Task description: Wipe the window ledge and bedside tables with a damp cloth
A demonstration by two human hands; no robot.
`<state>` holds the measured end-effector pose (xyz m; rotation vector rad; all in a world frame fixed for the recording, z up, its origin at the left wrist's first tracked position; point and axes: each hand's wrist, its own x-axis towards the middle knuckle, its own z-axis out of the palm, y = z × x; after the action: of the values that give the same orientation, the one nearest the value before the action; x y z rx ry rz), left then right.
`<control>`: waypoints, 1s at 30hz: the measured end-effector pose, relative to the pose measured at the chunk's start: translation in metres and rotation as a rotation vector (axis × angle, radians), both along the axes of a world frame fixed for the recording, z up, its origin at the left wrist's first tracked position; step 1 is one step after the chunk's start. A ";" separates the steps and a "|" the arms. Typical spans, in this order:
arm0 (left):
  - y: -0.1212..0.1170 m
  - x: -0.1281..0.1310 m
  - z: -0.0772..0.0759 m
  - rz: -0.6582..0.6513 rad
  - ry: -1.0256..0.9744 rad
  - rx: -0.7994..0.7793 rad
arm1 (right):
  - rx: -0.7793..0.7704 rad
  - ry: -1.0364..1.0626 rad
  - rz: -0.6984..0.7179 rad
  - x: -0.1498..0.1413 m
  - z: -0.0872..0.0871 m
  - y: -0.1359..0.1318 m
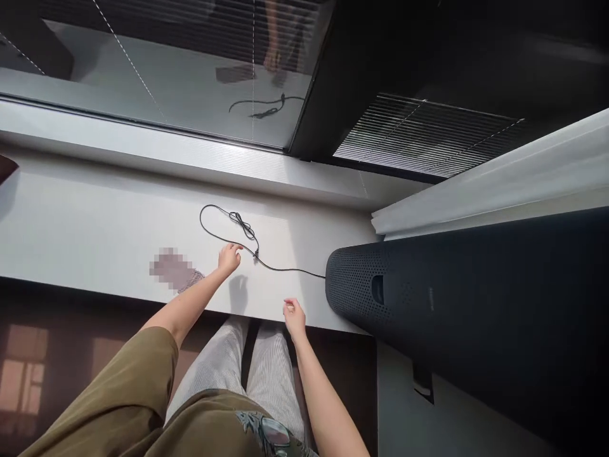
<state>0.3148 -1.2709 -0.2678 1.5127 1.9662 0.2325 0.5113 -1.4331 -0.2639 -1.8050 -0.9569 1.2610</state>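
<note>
A thin black power cable [223, 235] lies looped on a white ledge [95, 228] below a window, with a bundled part near its middle. It runs right to a tall dark perforated air purifier [428, 298]. My left hand [229, 258] reaches down to the cable, its fingers bent over the strand by the loop. My right hand [294, 316] hovers lower near the ledge's front edge, fingers loosely curled, holding nothing that I can see.
A window [190, 82] with blinds reflects the cable and my arms. A white wall or sill edge [476, 184] rises at right behind the purifier. Dark glossy floor [57, 355] lies below the ledge; my striped trousers show at the bottom.
</note>
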 end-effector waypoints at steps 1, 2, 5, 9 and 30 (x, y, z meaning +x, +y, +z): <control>0.012 -0.015 -0.012 0.027 0.036 -0.007 | -0.023 -0.020 0.082 -0.018 -0.021 0.019; 0.022 -0.027 -0.024 0.058 0.068 -0.017 | -0.034 -0.047 0.165 -0.036 -0.041 0.042; 0.039 -0.052 -0.062 0.171 0.133 -0.068 | -0.042 -0.156 0.329 -0.081 -0.096 0.115; 0.042 -0.060 -0.102 0.286 0.108 -0.124 | -0.102 -0.283 0.431 -0.108 -0.146 0.164; -0.029 0.047 -0.136 0.076 -0.117 0.180 | -0.266 -0.348 -0.098 0.026 -0.202 0.013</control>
<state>0.3622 -1.2998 -0.4040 1.4996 1.9538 0.5315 0.5374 -1.4201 -0.4659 -2.3051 -0.9011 1.0724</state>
